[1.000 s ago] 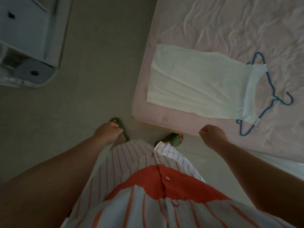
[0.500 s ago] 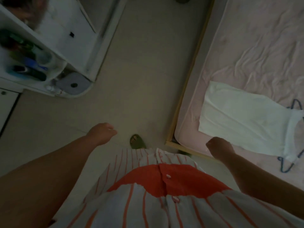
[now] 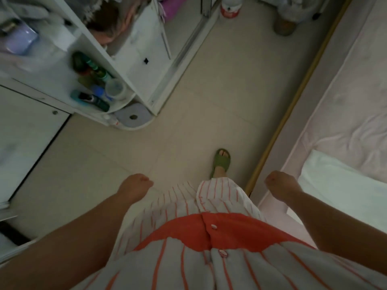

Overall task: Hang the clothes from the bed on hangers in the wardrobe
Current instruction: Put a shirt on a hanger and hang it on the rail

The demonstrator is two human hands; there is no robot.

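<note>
- Underfoot, filling the middle of the view from twelve o'clock down to the centre, lies a pale tiled floor (image 3: 188, 114).
- At three o'clock runs the bed (image 3: 345, 114), its pink crumpled sheet edged by a wooden rail that slants from one o'clock to five o'clock.
- At ten o'clock stands a white shelf unit (image 3: 144, 65) with open compartments; a rounded lower shelf holds a cluster of bottles and tubes (image 3: 94, 88), too blurred to tell apart.
- At nine o'clock a white cabinet door (image 3: 27, 139) with a small round knob sits just beside the shelf unit.
- At six o'clock the person's striped dress (image 3: 199, 243), white with orange lines and an orange band, fills the bottom.
- At four o'clock the white garment (image 3: 343, 185) lies flat on the bed near its edge, partly cut off by the frame.
- At seven o'clock the left hand (image 3: 134, 186) hangs over the floor, fingers loosely curled, holding nothing.
- At four o'clock the right hand (image 3: 279, 184) hangs over the bed's edge just beside the white garment, fingers loosely curled, gripping nothing, apart from the cloth.
- Near the centre, toward five o'clock, a foot in a green slipper (image 3: 221, 162) stands on the floor.
</note>
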